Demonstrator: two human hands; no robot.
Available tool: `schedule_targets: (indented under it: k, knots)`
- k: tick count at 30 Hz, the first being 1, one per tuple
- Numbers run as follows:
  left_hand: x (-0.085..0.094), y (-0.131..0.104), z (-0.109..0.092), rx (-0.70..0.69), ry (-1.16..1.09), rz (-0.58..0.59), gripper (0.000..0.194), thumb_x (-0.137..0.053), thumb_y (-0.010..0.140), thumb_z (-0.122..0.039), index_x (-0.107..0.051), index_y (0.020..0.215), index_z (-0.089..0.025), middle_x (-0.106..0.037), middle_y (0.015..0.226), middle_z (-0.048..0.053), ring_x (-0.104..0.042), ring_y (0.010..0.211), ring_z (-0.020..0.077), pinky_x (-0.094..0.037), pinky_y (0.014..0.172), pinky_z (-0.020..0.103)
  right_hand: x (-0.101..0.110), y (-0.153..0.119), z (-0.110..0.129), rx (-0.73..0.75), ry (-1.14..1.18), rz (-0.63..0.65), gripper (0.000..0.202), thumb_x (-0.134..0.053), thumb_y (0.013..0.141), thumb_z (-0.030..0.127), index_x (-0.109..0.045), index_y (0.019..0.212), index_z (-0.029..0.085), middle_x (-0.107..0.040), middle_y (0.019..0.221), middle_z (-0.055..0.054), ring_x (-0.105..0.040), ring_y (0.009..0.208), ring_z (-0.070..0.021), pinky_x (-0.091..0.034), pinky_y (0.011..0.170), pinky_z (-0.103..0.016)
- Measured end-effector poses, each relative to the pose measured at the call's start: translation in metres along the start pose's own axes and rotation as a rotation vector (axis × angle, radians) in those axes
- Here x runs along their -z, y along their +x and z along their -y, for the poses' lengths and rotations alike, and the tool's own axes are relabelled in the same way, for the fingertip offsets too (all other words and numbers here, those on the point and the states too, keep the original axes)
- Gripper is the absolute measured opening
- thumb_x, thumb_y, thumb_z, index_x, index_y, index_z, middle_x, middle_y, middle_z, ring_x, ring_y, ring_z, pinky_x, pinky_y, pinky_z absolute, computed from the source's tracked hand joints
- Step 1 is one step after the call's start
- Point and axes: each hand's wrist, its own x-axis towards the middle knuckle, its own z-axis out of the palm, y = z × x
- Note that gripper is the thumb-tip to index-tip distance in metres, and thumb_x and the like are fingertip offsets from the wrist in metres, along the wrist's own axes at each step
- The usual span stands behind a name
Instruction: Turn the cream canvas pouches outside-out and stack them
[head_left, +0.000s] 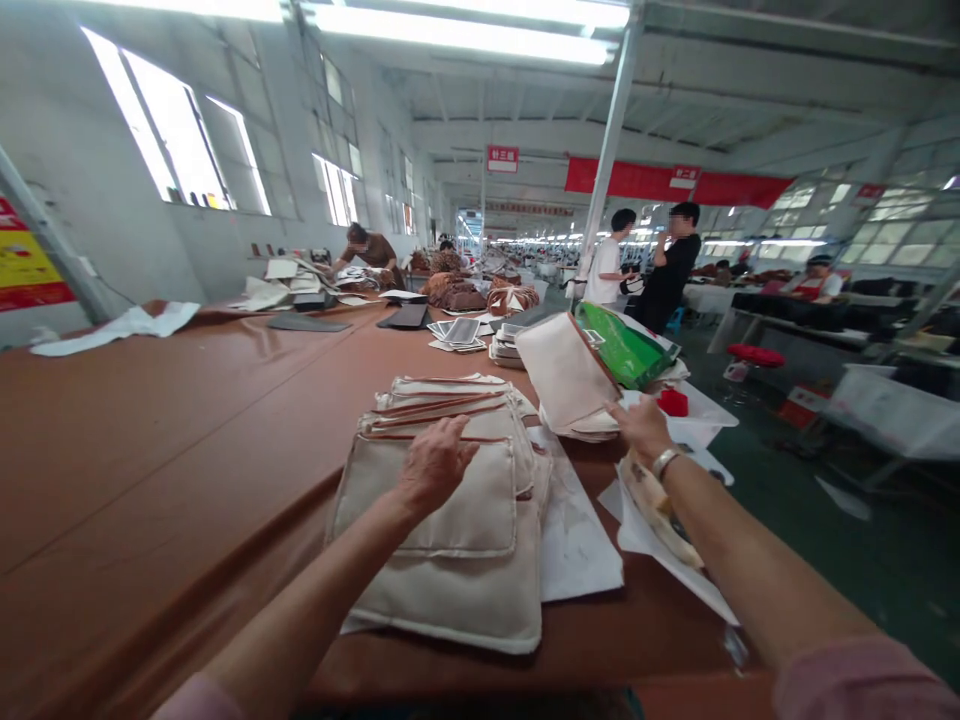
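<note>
A stack of cream padded fabric pieces (457, 510) with brown-trimmed top edges lies overlapped in front of me on the brown-covered table (187, 430). Over the uppermost piece is my left hand (439, 465), its fingers loosely bent and holding nothing; whether it touches the fabric is hard to tell. My right hand (643, 430), with a metal band at the wrist, is closed on the lower right corner of a cream fabric panel (566, 370) with a brown edge. That panel is tilted above similar pieces (589, 434) at the table's right side.
White sheets (577, 540) lie beneath the stack. A green bag (630, 345) and a red object (673, 401) are at the right. Farther back are fabric piles (454, 290), a metal post (611, 130), a bending person (375, 255) and two standing people (671, 265).
</note>
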Motion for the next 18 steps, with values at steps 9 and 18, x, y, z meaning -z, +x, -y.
schedule_targets:
  k: [9, 18]
  knots:
    - [-0.039, 0.017, -0.008, -0.068, -0.023, 0.152, 0.019, -0.051, 0.092, -0.027, -0.066, 0.087, -0.016, -0.063, 0.093, 0.010, -0.061, 0.091, 0.0242, -0.043, 0.084, 0.035, -0.064, -0.077, -0.048, -0.022, 0.198, 0.322, 0.028, -0.050, 0.095, 0.031, -0.058, 0.115, 0.012, -0.065, 0.113, -0.012, -0.066, 0.098, -0.0227, -0.059, 0.071, -0.033]
    - [0.095, -0.040, 0.013, 0.123, -0.483, 0.125, 0.030, -0.052, 0.089, -0.040, -0.066, 0.101, -0.016, -0.069, 0.091, 0.004, -0.063, 0.078, 0.0179, -0.049, 0.067, 0.024, -0.136, -0.108, -0.062, 0.159, 0.118, 0.540, 0.037, -0.061, 0.091, 0.024, -0.055, 0.127, 0.017, -0.060, 0.126, -0.012, -0.061, 0.112, -0.0258, -0.052, 0.093, -0.044]
